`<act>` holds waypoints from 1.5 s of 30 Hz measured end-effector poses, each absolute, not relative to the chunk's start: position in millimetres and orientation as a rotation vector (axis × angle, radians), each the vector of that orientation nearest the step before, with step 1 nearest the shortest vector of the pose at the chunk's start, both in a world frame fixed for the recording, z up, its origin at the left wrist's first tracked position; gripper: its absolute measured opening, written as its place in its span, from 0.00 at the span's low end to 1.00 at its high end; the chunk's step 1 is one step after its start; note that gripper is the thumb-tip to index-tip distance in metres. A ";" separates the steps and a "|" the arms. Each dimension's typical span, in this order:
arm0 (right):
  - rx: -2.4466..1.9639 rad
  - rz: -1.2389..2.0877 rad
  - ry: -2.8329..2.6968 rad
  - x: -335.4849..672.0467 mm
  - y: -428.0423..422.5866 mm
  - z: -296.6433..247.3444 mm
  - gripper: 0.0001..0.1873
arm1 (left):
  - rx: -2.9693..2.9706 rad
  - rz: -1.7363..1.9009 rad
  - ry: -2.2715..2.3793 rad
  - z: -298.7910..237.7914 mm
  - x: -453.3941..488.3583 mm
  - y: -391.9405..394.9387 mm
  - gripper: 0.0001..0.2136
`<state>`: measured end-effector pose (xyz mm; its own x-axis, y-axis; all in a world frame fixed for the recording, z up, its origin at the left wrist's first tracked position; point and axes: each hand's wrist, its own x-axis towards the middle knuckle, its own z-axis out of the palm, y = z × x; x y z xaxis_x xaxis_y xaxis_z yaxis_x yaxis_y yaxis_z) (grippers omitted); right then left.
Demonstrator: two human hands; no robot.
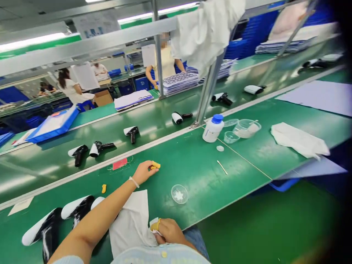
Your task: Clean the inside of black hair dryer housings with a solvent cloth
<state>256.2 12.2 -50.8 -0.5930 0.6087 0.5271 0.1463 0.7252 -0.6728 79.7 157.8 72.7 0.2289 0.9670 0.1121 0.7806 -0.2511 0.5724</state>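
My left hand (143, 172) is stretched over the green bench, yellow finger cots on its fingertips. Its thumb lies a little apart from the curled fingers, and nothing shows between them. Close to my body, my right hand (171, 230) wears a yellow cot too and is closed on a small white cloth (154, 222). A larger white cloth (129, 223) lies by it, under my left forearm. To the right is a clear dish (179, 194) with white bits inside. Black-and-white hair dryers (52, 223) lie at the left, partly behind my arm, near a loose yellow finger cot (103, 189).
A white bottle with a blue cap (213, 129), clear plastic cups (246, 129), a cotton swab (222, 167) and a white glove-like cloth (298, 139) are on the right. Beyond the bench edge, more hair dryers (132, 134) lie on the line. A metal post (210, 91) rises there; a co-worker (166, 62) stands across.
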 end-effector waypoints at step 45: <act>-0.484 2.097 -1.560 227.9 32.6 74.5 0.29 | 2.054 0.973 1.787 186.8 15.7 -21.6 0.15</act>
<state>227.9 32.6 74.5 -0.8229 0.5682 0.0017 -0.1651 -0.2362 -0.9576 15.7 -21.6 186.8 0.0249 0.9480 0.3172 0.7811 -0.2165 0.5857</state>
